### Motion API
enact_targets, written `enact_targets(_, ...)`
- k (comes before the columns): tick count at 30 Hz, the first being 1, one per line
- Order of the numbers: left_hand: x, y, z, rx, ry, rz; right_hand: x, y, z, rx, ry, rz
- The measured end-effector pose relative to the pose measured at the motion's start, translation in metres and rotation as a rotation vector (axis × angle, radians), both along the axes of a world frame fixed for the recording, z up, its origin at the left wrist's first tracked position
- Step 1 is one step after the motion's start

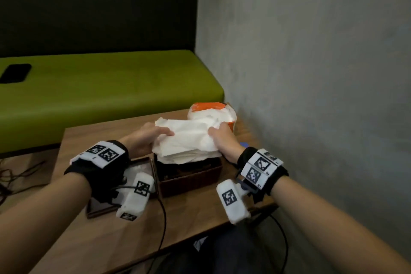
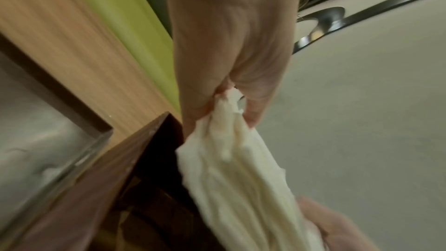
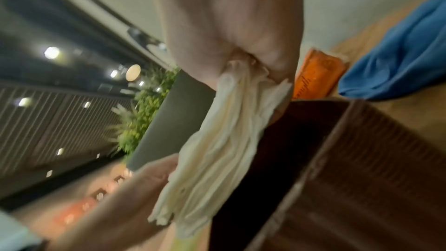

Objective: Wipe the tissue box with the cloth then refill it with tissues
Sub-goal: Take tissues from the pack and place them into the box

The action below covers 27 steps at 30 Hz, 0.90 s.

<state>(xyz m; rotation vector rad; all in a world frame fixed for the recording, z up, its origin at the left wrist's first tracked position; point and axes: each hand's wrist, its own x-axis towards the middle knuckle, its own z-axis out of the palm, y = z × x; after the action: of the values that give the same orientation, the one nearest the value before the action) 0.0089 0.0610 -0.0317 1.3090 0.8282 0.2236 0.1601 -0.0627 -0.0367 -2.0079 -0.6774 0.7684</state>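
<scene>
Left hand [image 1: 142, 140]: your fingers are curled round the left end of the tissue stack [image 1: 186, 140], thumb on top; the left wrist view shows the sheets pinched.
Right hand [image 1: 224, 142]: your fingers are closed on the right end of the same stack; the right wrist view shows the layers bunched in the grip.
Tissue stack: white, held level between both hands, directly over the open top of the tissue box [image 1: 189, 176]; whether its underside touches the rim, cannot tell.
Tissue box: dark brown, lidless, at the right-hand middle of the bench [image 1: 111, 240].
Lid [image 1: 97, 207]: lies flat just left of the box.
Orange tissue pack [image 1: 213, 113]: torn open, at the bench's far right corner.
Blue cloth [image 3: 398, 52]: crumpled, near the right edge beside the box.
</scene>
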Motion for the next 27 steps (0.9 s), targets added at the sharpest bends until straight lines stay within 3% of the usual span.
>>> enact_targets(4, -0.004, -0.009, -0.001, 0.143, 0.150, -0.037, -0.009, -0.006, -0.002, -0.142, -0.279, 0.150)
enact_targets(9, 0.019, -0.017, -0.008, 0.551, 0.464, -0.188, -0.015, -0.004, -0.001, -0.254, -0.397, 0.239)
enact_targets(12, 0.030, -0.015, -0.022, 0.616, 0.574, -0.312, -0.020, 0.000, -0.001, -0.307, -0.483, 0.294)
enact_targets(18, 0.040, -0.025, -0.039, 0.789, 0.727, -0.406, -0.027, 0.008, -0.016, -0.477, -0.552, 0.413)
enact_targets(21, 0.040, -0.030, -0.045, 0.879, 0.759, -0.485, -0.031, 0.007, -0.020, -0.482, -0.667, 0.475)
enact_targets(24, 0.037, -0.037, -0.047, 1.104, 0.773, -0.484, -0.039, 0.005, -0.020, -0.430, -0.934, 0.479)
enact_targets(27, 0.032, -0.039, -0.041, 1.325, 0.633, -0.415, -0.038, 0.001, -0.007, -0.260, -1.080, 0.479)
